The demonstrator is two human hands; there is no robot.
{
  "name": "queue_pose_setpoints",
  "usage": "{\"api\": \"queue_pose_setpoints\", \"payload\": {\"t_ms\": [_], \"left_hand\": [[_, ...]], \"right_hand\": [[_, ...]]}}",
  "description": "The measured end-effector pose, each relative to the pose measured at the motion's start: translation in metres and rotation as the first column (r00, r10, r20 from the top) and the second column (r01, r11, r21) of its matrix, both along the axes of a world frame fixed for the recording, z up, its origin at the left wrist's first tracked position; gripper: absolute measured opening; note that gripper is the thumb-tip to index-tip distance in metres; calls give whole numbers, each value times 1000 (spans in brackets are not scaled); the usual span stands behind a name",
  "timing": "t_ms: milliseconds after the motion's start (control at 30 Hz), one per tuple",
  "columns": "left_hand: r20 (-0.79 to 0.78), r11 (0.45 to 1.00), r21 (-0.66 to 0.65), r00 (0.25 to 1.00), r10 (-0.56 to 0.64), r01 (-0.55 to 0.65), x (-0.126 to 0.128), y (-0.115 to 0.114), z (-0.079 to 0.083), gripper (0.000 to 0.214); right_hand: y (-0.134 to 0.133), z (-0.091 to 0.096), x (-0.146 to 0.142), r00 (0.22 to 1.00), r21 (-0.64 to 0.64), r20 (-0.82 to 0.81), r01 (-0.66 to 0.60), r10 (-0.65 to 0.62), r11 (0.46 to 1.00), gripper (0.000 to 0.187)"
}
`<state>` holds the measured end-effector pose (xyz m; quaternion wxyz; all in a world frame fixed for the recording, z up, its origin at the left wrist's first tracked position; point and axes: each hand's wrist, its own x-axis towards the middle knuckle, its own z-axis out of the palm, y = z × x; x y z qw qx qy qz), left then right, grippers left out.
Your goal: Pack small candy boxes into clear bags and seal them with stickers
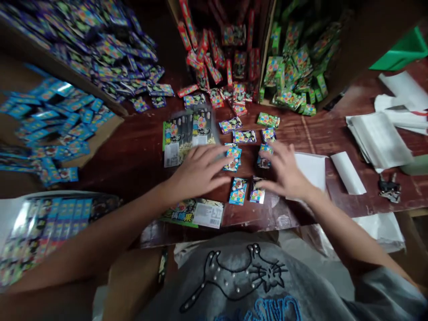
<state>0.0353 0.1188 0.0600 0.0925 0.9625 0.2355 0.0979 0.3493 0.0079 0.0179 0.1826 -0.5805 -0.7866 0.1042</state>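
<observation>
My left hand [199,171] is stretched over the wooden table with fingers apart, its fingertips at the left edge of a blue candy box [234,160]. My right hand [286,171] has its fingers spread too. Its fingertips reach another blue candy box [264,158], and its thumb lies over a purple candy box [257,194]. Whether either hand presses on a box, I cannot tell. A third blue candy box [237,191] lies between the hands, nearer my body. Just beyond are several small purple packets [244,136] and a green packet [268,120].
Printed clear pouches [172,154] lie left of the boxes; another pouch [207,214] is by the table edge. Behind are heaps of purple packets [110,58], red packets [214,67] and green packets [294,76]. Blue packets [60,120] fill a carton. Keys [389,187] lie right.
</observation>
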Motion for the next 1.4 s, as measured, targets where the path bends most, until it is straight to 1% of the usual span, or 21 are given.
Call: {"api": "queue_pose_setpoints", "payload": {"t_ms": [67, 133, 167, 233, 333, 433, 600, 700, 800, 900, 933, 967, 1033, 1067, 1100, 1133, 1200, 1267, 1333, 1367, 1400], "left_hand": [[-18, 993, 7, 992, 122, -122, 31, 47, 4, 42], [-80, 971, -10, 968, 237, -238, 67, 92, 5, 39], [-125, 961, -11, 954, 272, -276, 86, 110, 4, 36], [-221, 933, -25, 912, 346, -360, 123, 134, -3, 35], [-312, 844, -40, 810, 497, -534, 165, 145, -16, 55], [-306, 779, -27, 747, 590, -626, 180, 143, -27, 59], [-305, 830, 9, 789, 533, -557, 169, 141, -26, 47], [-256, 833, 47, 800, 543, -551, 150, 144, -13, 50], [-37, 843, 16, 842, 538, -538, 125, 141, 5, 45], [105, 921, -252, 938, 331, -296, 106, 113, 14, 47], [93, 889, -417, 964, 249, -190, 103, 96, 13, 50], [69, 803, -588, 983, 171, -99, 102, 78, 10, 51], [44, 561, -828, 999, 27, 21, 108, 39, -1, 44], [56, 469, -881, 998, -26, 62, 113, 22, -8, 37], [81, 415, -904, 995, -63, 100, 119, 7, -14, 29], [111, 398, -907, 990, -85, 136, 125, -5, -19, 23], [173, 458, -867, 980, -98, 199, 135, -21, -22, 19], [259, 636, -724, 959, -111, 269, 140, -32, -18, 17], [367, 840, -413, 908, -200, 352, 138, -44, -11, 11], [405, 900, -211, 872, -274, 381, 136, -52, -10, 9], [411, 916, -11, 837, -361, 400, 133, -61, -12, 9]], "right_hand": [[39, 6, 40, 980, 97, 31, 193, -197, 976, 84], [84, 6, 71, 926, 166, 46, 364, -376, 917, 74], [105, 4, 80, 914, 161, 56, 388, -401, 908, 66], [139, -1, 87, 936, 66, 108, 329, -334, 942, 57], [169, -9, 82, 968, -116, 151, 219, -201, 969, 56], [179, -13, 75, 972, -198, 118, 225, -204, 954, 58], [182, -11, 70, 964, -273, 0, 256, -266, 927, 49], [169, 7, 75, 942, -247, -64, 304, -328, 920, 47], [128, 40, 93, 930, -109, -229, 269, -287, 957, 47], [66, 71, 111, 951, -66, -283, 109, -124, 992, 50], [45, 78, 115, 948, -133, -307, 43, -82, 990, 55], [25, 81, 117, 937, -234, -343, -18, -65, 972, 58], [-10, 79, 115, 916, -426, -394, -109, -75, 898, 59], [-24, 74, 113, 915, -495, -392, -122, -96, 860, 58], [-37, 68, 110, 919, -542, -377, -116, -117, 832, 57], [-47, 61, 108, 925, -573, -356, -102, -135, 813, 56], [-63, 48, 105, 925, -602, -342, -81, -164, 795, 56], [-74, 38, 106, 913, -600, -361, -70, -192, 797, 53], [-82, 31, 108, 899, -583, -380, -49, -219, 811, 48], [-84, 29, 109, 893, -570, -385, -31, -234, 821, 47], [-85, 27, 108, 889, -558, -385, -10, -248, 830, 46]]}}
